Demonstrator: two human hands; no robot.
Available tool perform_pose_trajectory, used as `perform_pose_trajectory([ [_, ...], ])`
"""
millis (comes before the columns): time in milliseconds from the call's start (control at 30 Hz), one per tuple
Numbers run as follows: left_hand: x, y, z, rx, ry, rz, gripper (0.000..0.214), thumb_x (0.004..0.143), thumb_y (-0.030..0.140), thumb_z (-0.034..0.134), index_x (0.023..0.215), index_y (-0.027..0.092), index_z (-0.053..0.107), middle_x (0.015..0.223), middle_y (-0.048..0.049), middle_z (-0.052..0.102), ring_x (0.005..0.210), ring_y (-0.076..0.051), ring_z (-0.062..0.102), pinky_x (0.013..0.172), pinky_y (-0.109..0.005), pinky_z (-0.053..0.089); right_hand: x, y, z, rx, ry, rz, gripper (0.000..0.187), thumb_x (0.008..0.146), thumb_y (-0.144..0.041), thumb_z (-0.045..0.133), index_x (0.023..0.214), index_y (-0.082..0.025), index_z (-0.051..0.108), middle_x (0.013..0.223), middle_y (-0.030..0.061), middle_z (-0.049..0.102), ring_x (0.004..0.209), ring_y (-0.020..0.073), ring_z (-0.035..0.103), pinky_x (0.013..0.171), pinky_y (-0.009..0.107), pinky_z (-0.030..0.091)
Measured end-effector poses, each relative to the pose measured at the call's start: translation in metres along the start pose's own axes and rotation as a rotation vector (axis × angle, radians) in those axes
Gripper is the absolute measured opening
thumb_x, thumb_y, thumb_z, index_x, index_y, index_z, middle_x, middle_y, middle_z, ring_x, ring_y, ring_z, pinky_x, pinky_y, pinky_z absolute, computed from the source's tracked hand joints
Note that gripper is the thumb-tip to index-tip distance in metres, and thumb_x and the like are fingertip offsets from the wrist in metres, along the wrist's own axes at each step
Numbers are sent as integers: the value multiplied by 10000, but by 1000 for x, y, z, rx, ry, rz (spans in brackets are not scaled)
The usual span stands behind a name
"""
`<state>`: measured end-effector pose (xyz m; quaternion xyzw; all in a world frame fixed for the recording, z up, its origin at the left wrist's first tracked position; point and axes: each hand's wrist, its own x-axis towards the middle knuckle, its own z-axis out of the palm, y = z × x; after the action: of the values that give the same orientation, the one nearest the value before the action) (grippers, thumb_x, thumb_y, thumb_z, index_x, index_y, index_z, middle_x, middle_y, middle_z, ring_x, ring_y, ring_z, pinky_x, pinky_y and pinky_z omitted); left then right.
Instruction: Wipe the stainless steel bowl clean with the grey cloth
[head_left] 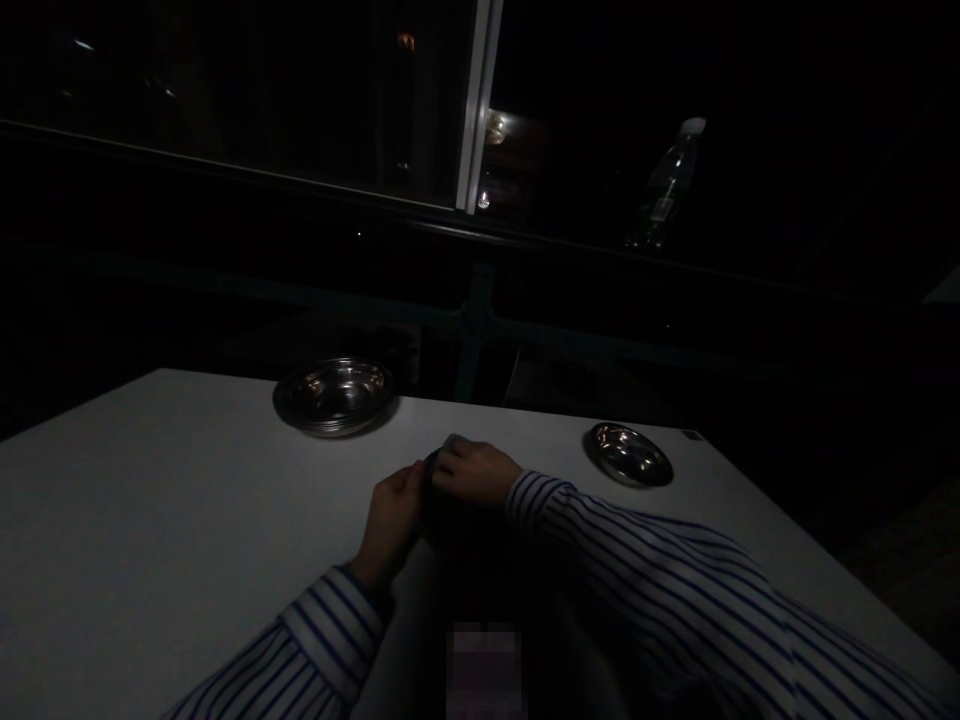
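Observation:
The scene is very dark. My left hand [391, 525] and my right hand [478, 470] meet near the middle of a white table [150, 500]. Both have curled fingers closed on a dark object [442, 515] between them; I cannot make out what it is. A small pale edge shows at my right fingertips. Both arms wear white sleeves with blue stripes.
A stack of shiny metal bowls [334, 396] stands at the table's far edge, left of centre. A smaller metal bowl [628, 455] sits at the far right. A clear plastic bottle [667, 185] stands in the dark background beyond a railing. A white post [480, 100] rises behind.

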<state>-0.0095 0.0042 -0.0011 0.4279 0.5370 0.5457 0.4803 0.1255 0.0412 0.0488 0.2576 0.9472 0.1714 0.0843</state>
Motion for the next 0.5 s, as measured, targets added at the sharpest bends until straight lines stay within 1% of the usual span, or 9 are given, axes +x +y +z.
perform_pose_trajectory([
  [67,0,0,-2,-23,-18,7,417,664,487,585,794,100,669,589,-63,667,547,-184,594,533,-280,448,7,-1,-1,-2,1,-140,270,921,-224,328,1091,-217,537,1133,70,545,1017,215,474,743,329,459],
  [100,1,-1,-3,-31,-24,6,428,658,491,592,808,98,670,600,-68,672,545,-182,594,543,-284,454,9,1,-2,-3,-4,-185,270,924,-227,326,1086,-231,542,1146,55,542,1038,202,461,788,328,445],
  [167,2,-1,-4,-30,-15,3,444,653,498,597,818,93,672,622,-79,680,552,-181,595,549,-286,456,9,6,-3,-4,-27,-195,264,921,-224,344,1058,-212,569,1134,66,553,1062,203,454,835,340,424],
  [200,2,-1,-5,-24,-3,0,445,651,495,602,821,91,673,632,-84,683,565,-183,599,550,-284,456,7,10,-3,-3,-44,-167,263,916,-217,356,1048,-187,581,1117,86,562,1062,215,461,834,352,425],
  [300,3,-1,-3,-15,32,-18,429,657,457,605,857,83,673,659,-89,692,629,-202,621,577,-291,465,-3,18,-4,15,-109,-23,274,899,-172,371,1027,-119,608,1091,146,577,1043,258,499,791,389,449],
  [400,3,1,-2,27,58,-8,405,692,411,565,893,76,670,731,-102,706,678,-215,636,623,-309,475,-13,19,-7,60,-204,100,253,865,-142,416,978,-105,640,1082,163,595,1003,285,545,741,405,475],
  [500,2,2,-1,76,93,6,386,713,384,527,891,75,676,827,-122,712,738,-226,643,650,-314,475,-19,16,-10,150,-307,170,217,824,-166,495,956,-104,656,1008,163,636,932,276,597,697,371,494],
])
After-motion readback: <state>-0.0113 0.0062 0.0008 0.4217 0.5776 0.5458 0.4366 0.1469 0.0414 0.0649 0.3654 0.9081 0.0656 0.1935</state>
